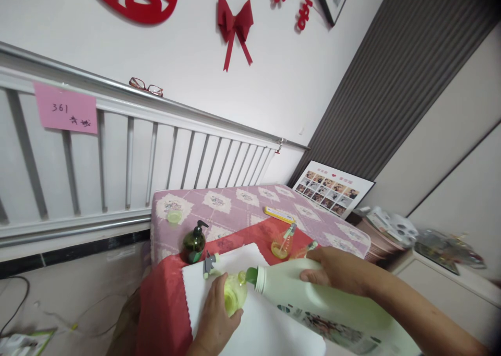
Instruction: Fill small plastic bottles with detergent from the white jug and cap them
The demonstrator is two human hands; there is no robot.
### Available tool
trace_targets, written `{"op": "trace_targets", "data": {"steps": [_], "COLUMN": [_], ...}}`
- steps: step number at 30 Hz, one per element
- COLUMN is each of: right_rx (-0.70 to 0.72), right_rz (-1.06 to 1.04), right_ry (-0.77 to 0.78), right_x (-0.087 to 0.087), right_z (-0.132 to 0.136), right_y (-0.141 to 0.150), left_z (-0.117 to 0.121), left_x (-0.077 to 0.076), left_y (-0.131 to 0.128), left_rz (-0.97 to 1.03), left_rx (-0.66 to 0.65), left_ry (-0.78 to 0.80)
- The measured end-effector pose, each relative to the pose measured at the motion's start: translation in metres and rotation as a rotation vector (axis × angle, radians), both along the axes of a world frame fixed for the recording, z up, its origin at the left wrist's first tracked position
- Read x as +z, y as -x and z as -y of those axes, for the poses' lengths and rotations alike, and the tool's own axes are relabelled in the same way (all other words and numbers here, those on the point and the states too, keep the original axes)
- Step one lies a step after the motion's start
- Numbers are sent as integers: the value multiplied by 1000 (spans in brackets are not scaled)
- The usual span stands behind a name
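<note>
My left hand (214,317) is wrapped round a small clear bottle (235,295) with yellow-green liquid inside, held tilted above a white sheet. My right hand (326,272) grips a large pale green jug (332,311) by its top side. The jug lies nearly level, and its green spout (251,276) meets the small bottle's mouth. Whether liquid is flowing is too small to make out. A grey and pale spray head (210,265) rests on the white sheet (270,314) beyond my left hand. Close by stands a dark green pump bottle (194,242).
A spray bottle (282,242) with yellow liquid stands on the red cloth (156,306), another partly hidden by the jug. Farther back are a yellow box (279,214) and a pale green lid-like piece (174,216). A white radiator (188,157) runs behind the table.
</note>
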State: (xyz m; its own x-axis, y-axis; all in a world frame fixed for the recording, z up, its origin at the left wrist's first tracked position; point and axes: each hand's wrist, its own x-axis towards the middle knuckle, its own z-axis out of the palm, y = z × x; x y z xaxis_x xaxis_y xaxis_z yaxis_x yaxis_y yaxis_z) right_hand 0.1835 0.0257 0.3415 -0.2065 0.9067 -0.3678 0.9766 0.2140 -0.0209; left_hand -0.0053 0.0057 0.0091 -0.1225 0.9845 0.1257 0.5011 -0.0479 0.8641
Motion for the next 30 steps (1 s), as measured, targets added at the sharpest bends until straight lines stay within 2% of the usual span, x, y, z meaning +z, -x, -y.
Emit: {"op": "trace_targets", "data": {"steps": [30], "right_rx": [6], "right_rz": [-11], "right_ry": [3], "right_x": [1], "right_z": [1], "right_y": [1], "left_z": [1], "left_x": [2], "left_y": [1], "left_rz": [-13], "left_rx": [1], "left_ry": [4]}}
